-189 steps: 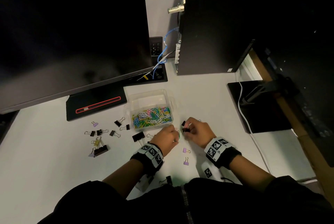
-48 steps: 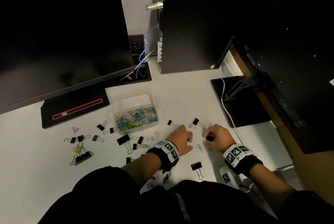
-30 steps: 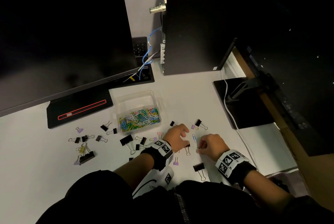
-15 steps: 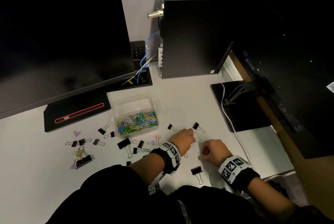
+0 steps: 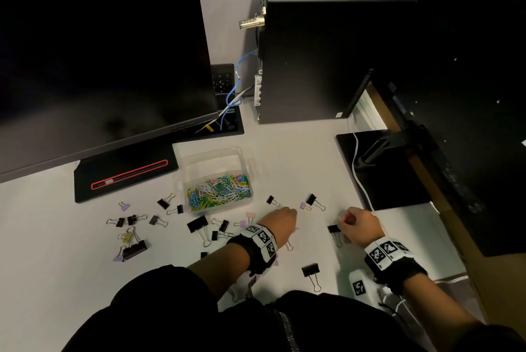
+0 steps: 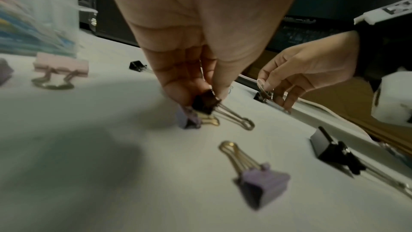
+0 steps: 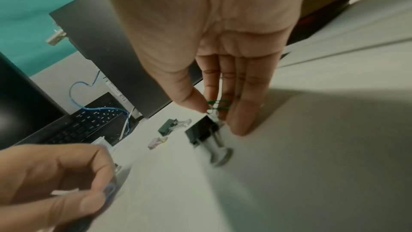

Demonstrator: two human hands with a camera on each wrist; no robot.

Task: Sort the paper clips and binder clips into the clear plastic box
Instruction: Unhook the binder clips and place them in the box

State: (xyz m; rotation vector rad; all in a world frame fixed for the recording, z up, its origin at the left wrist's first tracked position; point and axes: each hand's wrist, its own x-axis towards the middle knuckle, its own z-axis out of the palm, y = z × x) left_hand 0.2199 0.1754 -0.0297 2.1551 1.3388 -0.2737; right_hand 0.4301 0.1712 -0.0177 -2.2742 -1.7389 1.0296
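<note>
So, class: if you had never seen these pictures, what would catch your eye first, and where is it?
The clear plastic box, its front half bright with coloured paper clips, sits mid-desk before the big dark monitor. Nearer the person, the left hand and right hand pick among scattered binder clips.

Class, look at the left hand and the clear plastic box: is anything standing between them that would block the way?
Nothing visible blocks it. The left hand has only low pink and purple binder clips lying on the desk toward the clear plastic box.
</note>
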